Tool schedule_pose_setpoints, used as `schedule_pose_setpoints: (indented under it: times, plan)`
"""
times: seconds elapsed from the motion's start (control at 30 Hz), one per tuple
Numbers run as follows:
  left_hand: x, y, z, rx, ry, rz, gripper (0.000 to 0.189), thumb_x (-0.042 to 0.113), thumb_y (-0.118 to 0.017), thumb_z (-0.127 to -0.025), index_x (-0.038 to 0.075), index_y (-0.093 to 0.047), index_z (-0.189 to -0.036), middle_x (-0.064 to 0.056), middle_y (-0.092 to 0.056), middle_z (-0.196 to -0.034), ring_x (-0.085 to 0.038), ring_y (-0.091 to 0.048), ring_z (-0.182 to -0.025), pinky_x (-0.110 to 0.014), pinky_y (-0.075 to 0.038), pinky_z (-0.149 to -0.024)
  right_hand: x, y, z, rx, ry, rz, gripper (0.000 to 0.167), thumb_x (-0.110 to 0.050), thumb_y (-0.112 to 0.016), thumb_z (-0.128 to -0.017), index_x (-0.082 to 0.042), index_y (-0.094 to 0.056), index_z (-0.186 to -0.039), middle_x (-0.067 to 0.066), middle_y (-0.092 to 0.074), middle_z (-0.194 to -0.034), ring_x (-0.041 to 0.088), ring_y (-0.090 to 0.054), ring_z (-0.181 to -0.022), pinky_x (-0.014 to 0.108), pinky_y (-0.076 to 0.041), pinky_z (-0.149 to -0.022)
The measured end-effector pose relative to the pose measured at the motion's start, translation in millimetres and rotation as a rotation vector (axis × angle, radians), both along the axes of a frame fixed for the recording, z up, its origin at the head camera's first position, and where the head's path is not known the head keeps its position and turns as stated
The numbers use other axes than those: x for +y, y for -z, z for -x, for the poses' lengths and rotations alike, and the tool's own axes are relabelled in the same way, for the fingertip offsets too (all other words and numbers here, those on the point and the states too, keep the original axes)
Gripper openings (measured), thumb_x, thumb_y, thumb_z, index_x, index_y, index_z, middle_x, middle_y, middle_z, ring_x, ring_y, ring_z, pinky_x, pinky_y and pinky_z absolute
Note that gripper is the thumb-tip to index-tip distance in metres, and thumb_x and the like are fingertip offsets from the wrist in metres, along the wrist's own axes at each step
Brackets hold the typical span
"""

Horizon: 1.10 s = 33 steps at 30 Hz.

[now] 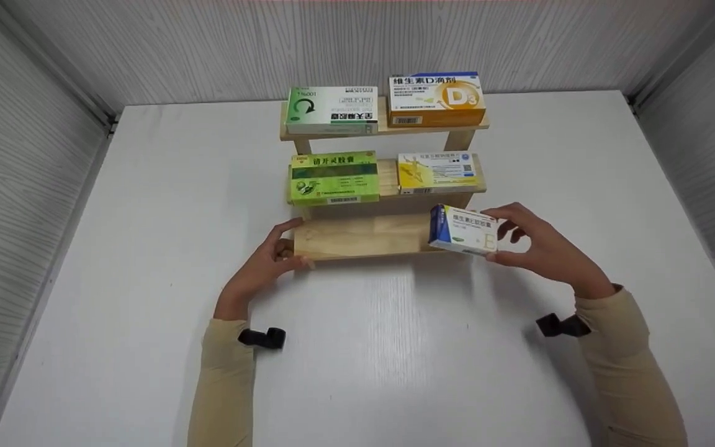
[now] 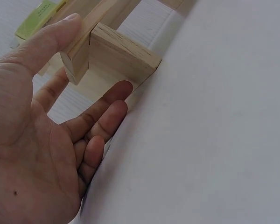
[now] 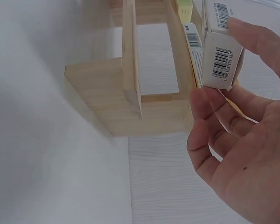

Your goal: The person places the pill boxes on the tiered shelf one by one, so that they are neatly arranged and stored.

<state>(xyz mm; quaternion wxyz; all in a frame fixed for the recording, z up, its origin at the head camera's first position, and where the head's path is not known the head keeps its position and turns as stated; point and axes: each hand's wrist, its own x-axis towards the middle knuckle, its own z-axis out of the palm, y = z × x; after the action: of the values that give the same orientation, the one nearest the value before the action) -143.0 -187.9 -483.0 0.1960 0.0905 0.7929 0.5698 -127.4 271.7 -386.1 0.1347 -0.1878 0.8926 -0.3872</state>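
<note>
A white and blue medicine box [image 1: 464, 230] marked with a large E is pinched by my right hand [image 1: 544, 251], thumb at its near edge and fingers at the far one. It is held tilted over the right end of the bottom tier of a wooden step rack [image 1: 364, 239]. The right wrist view shows the box's barcoded end [image 3: 221, 65] between thumb and fingers. My left hand [image 1: 264, 261] grips the left end of that bottom tier. In the left wrist view its thumb [image 2: 67, 30] lies on the tier's front edge, with the index finger behind and the other fingers loosely curled below.
On the middle tier stand a green medicine box [image 1: 334, 178] and a yellow and white one [image 1: 437, 172]. The top tier holds a white and green box [image 1: 331, 110] and an orange and white D3 box [image 1: 437, 99]. The rack stands on a white table [image 1: 357, 347] near the back panel [image 1: 208, 49].
</note>
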Motion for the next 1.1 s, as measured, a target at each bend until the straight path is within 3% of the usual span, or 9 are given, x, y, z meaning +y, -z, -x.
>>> schedule_pose_setpoints:
  times: [0.4,0.7,0.93,1.1]
  plan:
    - [0.6,-2.4,1.4,-0.005,-0.001,0.012,0.072,0.023,-0.069,-0.090,0.027,-0.028,-0.150,-0.012,-0.059,-0.106,-0.020,-0.049,-0.093,-0.031,-0.036,-0.079,-44.3,5.4,32.3,-0.049,-0.061,0.033,0.067,-0.020,-0.074,-0.085,-0.013,-0.042,-0.143,0.009,-0.048,-0.126,0.023,-0.047,-0.105,0.037,-0.039,-0.088]
    - [0.5,0.7,1.6,-0.030,-0.008,0.011,0.076,0.021,-0.069,-0.090,0.028,-0.025,-0.152,-0.008,-0.057,-0.101,-0.020,-0.048,-0.093,-0.034,-0.035,-0.081,-82.6,13.5,39.0,-0.086,-0.110,0.077,0.067,-0.019,-0.075,-0.084,-0.013,-0.043,-0.143,0.011,-0.047,-0.123,0.024,-0.045,-0.103,0.038,-0.038,-0.088]
    - [-0.5,-0.3,1.5,-0.032,-0.006,0.009,0.075,0.023,-0.070,-0.089,0.028,-0.027,-0.151,-0.009,-0.058,-0.102,-0.020,-0.049,-0.094,-0.034,-0.035,-0.083,-106.2,23.4,39.0,-0.052,-0.089,0.065,0.065,-0.018,-0.076,-0.082,-0.015,-0.048,-0.141,0.009,-0.050,-0.115,0.022,-0.048,-0.092,0.032,-0.041,-0.079]
    - [-0.4,0.7,1.8,-0.039,-0.013,0.028,0.076,0.026,-0.071,-0.089,0.028,-0.027,-0.151,-0.012,-0.058,-0.106,-0.020,-0.048,-0.094,-0.034,-0.034,-0.083,-121.4,29.5,38.7,-0.052,-0.089,0.028,0.066,-0.019,-0.076,-0.082,-0.015,-0.047,-0.142,0.008,-0.050,-0.119,0.022,-0.051,-0.093,0.033,-0.044,-0.080]
